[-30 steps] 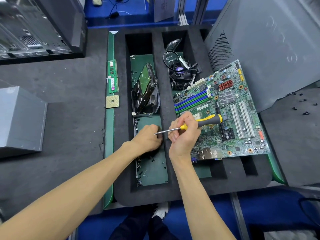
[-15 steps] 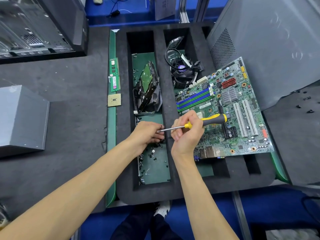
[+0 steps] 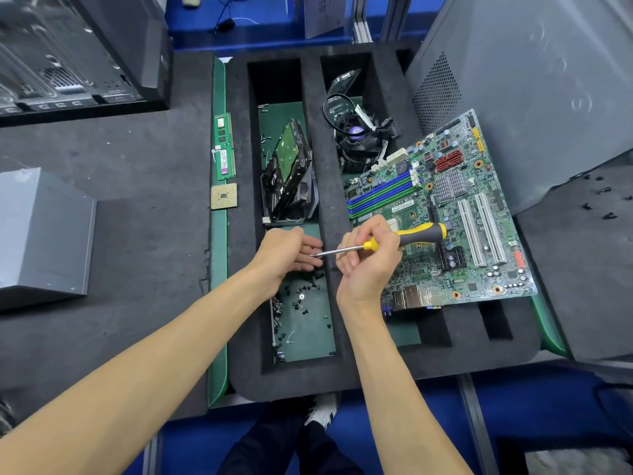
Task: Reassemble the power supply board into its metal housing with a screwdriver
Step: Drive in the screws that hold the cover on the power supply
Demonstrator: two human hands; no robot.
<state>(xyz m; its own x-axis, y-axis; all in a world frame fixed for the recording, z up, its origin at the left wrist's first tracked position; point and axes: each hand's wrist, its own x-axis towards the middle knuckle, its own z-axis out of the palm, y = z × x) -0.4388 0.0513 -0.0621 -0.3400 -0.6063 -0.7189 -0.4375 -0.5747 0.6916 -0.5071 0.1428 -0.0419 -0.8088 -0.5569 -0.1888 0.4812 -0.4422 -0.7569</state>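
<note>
Screwdriver, yellow and black in the handle, lies across the scene's centre, gripped by the right hand with its fingers curled round the handle's front end; its tip points to 9 o'clock and meets the fingers of the left hand.

A dark grey mat covers the table, with blue floor below it at 5 o'clock. At 9 o'clock stands a grey metal box, and at 11 o'clock an open computer case. A memory stick and a processor chip lie on a green strip just left of the black foam tray.

Since a second ago the left hand has risen from the screws and its fingers have stretched toward the tip; whether they pinch a screw I cannot tell.

In the tray's left compartment a hard drive leans tilted at 12 o'clock from the hands, and small black screws are scattered at 6 o'clock from them. The next compartment holds a cooler fan with its cable. A motherboard rests tilted over the tray's right part, beneath the right hand. A grey case panel rises at 1 o'clock.
</note>
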